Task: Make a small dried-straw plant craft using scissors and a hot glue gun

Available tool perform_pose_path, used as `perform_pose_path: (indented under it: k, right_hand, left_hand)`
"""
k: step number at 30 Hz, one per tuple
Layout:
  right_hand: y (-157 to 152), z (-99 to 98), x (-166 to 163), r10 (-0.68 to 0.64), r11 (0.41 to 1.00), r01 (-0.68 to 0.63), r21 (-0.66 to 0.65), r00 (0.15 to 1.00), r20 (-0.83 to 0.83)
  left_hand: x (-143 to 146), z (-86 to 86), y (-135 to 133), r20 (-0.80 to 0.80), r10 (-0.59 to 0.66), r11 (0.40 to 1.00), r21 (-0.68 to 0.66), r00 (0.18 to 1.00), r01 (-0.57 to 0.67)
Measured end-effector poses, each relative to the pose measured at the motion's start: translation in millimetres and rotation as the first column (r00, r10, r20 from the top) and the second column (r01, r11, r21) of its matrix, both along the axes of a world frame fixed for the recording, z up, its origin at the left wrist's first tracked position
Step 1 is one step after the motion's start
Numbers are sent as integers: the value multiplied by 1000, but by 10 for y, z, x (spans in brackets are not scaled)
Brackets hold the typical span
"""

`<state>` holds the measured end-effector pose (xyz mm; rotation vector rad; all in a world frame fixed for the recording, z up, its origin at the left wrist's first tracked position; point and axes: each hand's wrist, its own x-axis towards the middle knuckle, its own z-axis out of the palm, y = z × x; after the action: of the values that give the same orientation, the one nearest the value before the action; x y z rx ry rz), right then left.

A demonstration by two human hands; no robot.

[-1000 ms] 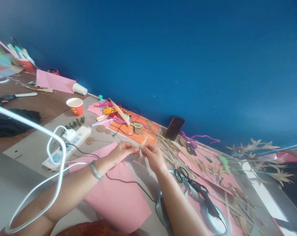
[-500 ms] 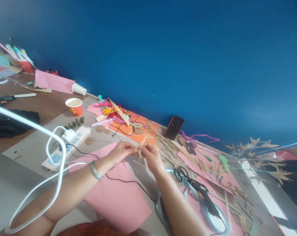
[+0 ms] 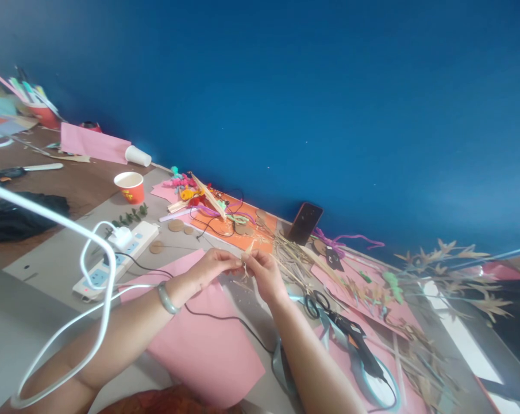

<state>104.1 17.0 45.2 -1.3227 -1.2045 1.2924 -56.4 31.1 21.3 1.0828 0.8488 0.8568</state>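
Observation:
My left hand [image 3: 212,265] and my right hand [image 3: 264,277] meet above the table, fingertips pinched together on a small pale straw piece [image 3: 245,261] between them. A grey-green bangle [image 3: 168,299] circles my left wrist. Both hands hover over a pink paper sheet [image 3: 203,339] with a thin black cable across it. More dry straw stalks [image 3: 292,256] lie just beyond my right hand.
Scissors [image 3: 315,303] and a black glue gun [image 3: 357,345] lie right of my forearm. A white power strip [image 3: 117,256], a red paper cup [image 3: 130,187], a dark phone [image 3: 305,223] against the blue wall, colourful pipe cleaners [image 3: 191,192] and dried leafy twigs [image 3: 453,276] crowd the table.

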Motion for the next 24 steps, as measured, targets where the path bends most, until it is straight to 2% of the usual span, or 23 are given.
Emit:
perform_pose_path:
  k: [7,14,24]
  right_hand:
    - [24,-36,-6,11,1000,-11,-1,1000,-9]
    - [13,10,8,-36,998,37,53,999,-6]
    - [-2,-22,-28,-55,995,47,89,994,90]
  left_hand:
    - [-4,-20,7,19,15,999,37,1000,-16]
    - [-18,54,32,-18,157,980,126,988,-153]
    - [0,-112,49,-114,194,940,307,974,-151]
